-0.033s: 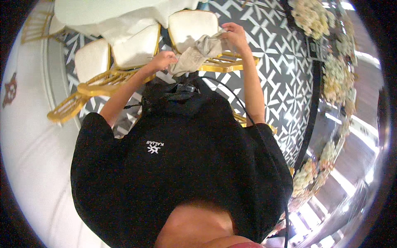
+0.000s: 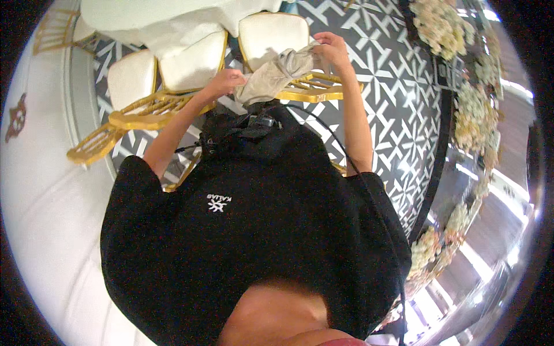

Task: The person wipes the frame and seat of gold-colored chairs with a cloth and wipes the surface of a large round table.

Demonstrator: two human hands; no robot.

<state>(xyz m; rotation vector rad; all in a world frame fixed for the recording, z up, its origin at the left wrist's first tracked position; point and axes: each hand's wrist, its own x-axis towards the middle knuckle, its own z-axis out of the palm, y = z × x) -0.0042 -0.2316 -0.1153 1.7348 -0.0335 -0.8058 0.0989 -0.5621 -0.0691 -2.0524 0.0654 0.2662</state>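
Observation:
A crumpled beige-grey cloth (image 2: pixel 268 79) is stretched between my two hands in front of my chest, bunched toward its upper right part. Closed on its left end are the fingers of my left hand (image 2: pixel 226 84). My right hand (image 2: pixel 332 52), held higher and farther out, pinches the other end. Behind the cloth, partly covered by it, stands a gold-framed chair with a white seat (image 2: pixel 272 36). Below the cloth, a gold chair back (image 2: pixel 314 92) shows between my forearms.
More gold chairs with white seats (image 2: pixel 193 62) stand at the left, by a table with a white tablecloth (image 2: pixel 144 14). Pale flower arrangements (image 2: pixel 476 112) line the right side. The floor (image 2: pixel 398 115) has a black-and-white pattern. A black cable (image 2: pixel 323 128) runs past my right arm.
The view has shifted slightly. The cloth looks a little smoother at its lower left part; both hands keep their hold on it.

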